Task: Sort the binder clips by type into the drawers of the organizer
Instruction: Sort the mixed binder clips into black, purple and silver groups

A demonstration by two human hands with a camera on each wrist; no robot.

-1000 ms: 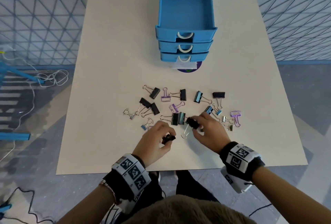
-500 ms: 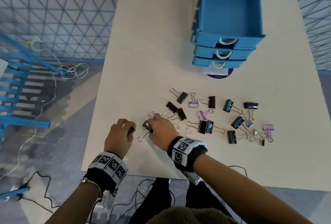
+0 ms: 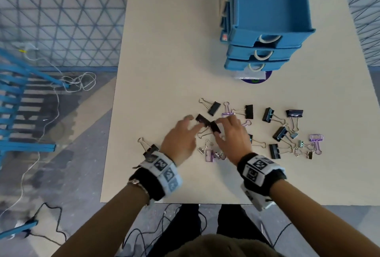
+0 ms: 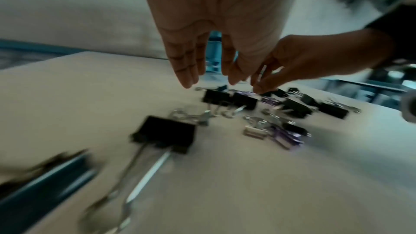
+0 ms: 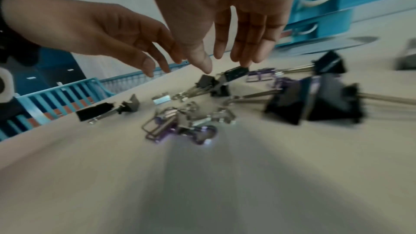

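Observation:
Binder clips lie scattered on the beige table (image 3: 164, 55). Both hands hover side by side over two black clips (image 3: 202, 120) (image 3: 214, 127) that lie crossed at the left of the heap. My left hand (image 3: 190, 127) has straight, spread fingers and holds nothing; the left wrist view shows its fingertips (image 4: 188, 81) just above those clips (image 4: 216, 96). My right hand (image 3: 226, 129) is also spread, and one fingertip (image 5: 245, 64) nearly touches a black clip (image 5: 236, 73). Another black clip (image 3: 151, 149) lies beside my left wrist. The blue organizer (image 3: 267, 51) stands at the back right, its top drawer (image 3: 271, 32) pulled out.
Purple clips (image 3: 209, 155) (image 3: 316, 138), small silver clips (image 3: 202, 149) and more black clips (image 3: 295, 112) (image 3: 274, 151) spread to the right of my hands. The table's left edge (image 3: 115, 112) is close by. Cables and a blue rack (image 3: 24, 117) are on the floor.
Both hands have let go of the black clips they held near the left front. They moved forward and right to the crossed pair, and their fingers opened.

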